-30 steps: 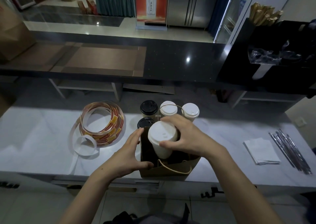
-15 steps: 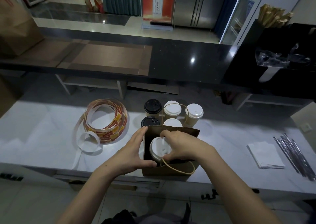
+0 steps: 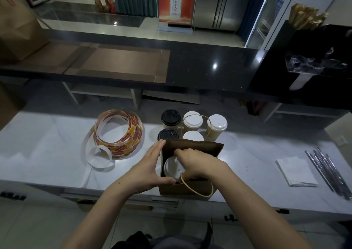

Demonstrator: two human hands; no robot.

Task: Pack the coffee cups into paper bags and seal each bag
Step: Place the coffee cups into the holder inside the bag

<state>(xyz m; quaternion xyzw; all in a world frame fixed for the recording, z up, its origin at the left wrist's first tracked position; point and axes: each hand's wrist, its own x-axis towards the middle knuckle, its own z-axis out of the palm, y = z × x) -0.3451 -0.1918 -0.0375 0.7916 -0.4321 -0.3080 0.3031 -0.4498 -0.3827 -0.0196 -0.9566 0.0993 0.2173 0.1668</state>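
Left hand on bag, right hand on cup

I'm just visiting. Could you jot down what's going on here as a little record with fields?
Bag: brown paper bag, open, upright on white counter
Inside: one white-lidded cup
Left hand: steadies the bag's side
Right hand: grips that cup
Waiting: five lidded cups behind the bag
Nearby: sticker roll at left

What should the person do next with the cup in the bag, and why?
Probably let go and lift the right hand out. The cup sits low inside the bag, which the left hand steadies, and five more cups wait behind it.
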